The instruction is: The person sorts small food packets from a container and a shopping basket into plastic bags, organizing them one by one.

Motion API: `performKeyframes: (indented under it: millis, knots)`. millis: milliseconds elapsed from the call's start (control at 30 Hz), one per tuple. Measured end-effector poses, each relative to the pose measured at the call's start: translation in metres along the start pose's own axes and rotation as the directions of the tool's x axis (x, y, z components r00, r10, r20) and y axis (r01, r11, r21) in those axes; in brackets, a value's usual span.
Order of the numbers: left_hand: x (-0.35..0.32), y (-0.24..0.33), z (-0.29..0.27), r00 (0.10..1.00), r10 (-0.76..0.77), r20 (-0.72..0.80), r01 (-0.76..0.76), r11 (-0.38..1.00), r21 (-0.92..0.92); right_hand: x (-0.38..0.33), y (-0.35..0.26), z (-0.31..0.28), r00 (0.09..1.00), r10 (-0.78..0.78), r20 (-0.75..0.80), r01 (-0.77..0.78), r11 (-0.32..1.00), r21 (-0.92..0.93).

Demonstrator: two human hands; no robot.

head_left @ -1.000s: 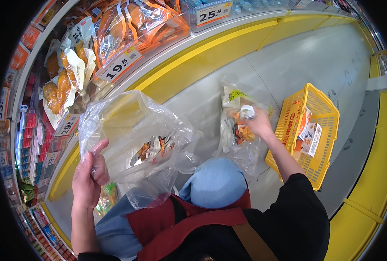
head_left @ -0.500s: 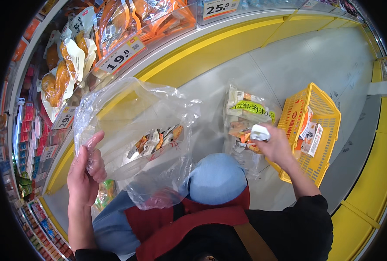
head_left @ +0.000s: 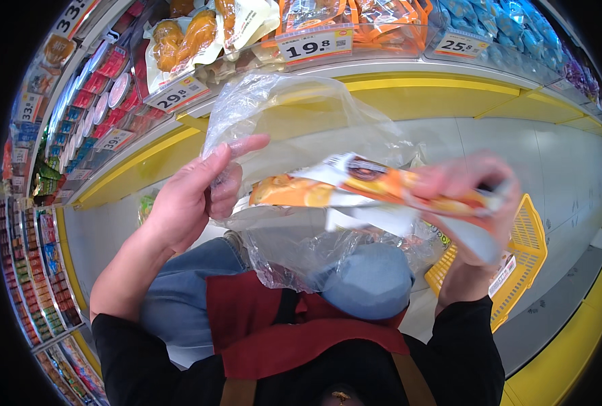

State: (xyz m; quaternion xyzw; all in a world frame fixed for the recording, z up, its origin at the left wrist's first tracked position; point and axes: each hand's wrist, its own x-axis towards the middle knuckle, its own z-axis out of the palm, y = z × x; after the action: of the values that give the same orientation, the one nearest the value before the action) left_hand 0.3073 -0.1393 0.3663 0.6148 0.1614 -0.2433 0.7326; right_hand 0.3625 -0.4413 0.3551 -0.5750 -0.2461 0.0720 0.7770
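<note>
My left hand (head_left: 203, 189) is curled on the edge of a large clear plastic bag (head_left: 230, 111), its index finger stretched out. The bag hangs wide at the mouth in front of my knees. My right hand (head_left: 467, 179), blurred by motion, grips an orange and white printed food wrapper (head_left: 308, 191). It looks long and flat, and its left end reaches across the bag close to my left fingers. Whether that end lies inside the bag or in front of it, I cannot tell. Behind my right wrist, another clear bag with printed packets (head_left: 443, 237) is mostly hidden.
A yellow plastic basket (head_left: 534, 240) with a white box in it stands at the right. Ahead and left run shelves of packaged food (head_left: 199, 37) with price tags and a yellow base (head_left: 436, 95). A green packet (head_left: 146, 206) lies on the grey floor at left.
My right hand has swung up and left from beside the basket and now shows a long orange wrapper across the bag. The view has turned left, and the left hand still holds the bag.
</note>
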Motion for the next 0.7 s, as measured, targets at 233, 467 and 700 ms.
performKeyframes:
  millis: [233,467,700]
  knots:
    - [0.003,-0.001,0.006,0.999,0.035,0.008,-0.035,0.999,-0.023,0.008,0.129,0.045,0.961,0.176,0.213,-0.018,0.81,-0.587]
    - [0.007,-0.005,-0.029,0.971,0.069,-0.231,-0.098,0.989,-0.115,-0.001,0.169,-0.158,0.8,0.1,-0.591,-0.398,0.826,-0.398]
    - [0.019,-0.012,-0.039,0.978,0.056,-0.199,-0.079,0.991,-0.109,-0.137,0.292,-0.291,0.352,0.322,-0.879,-0.863,-0.253,-0.438]
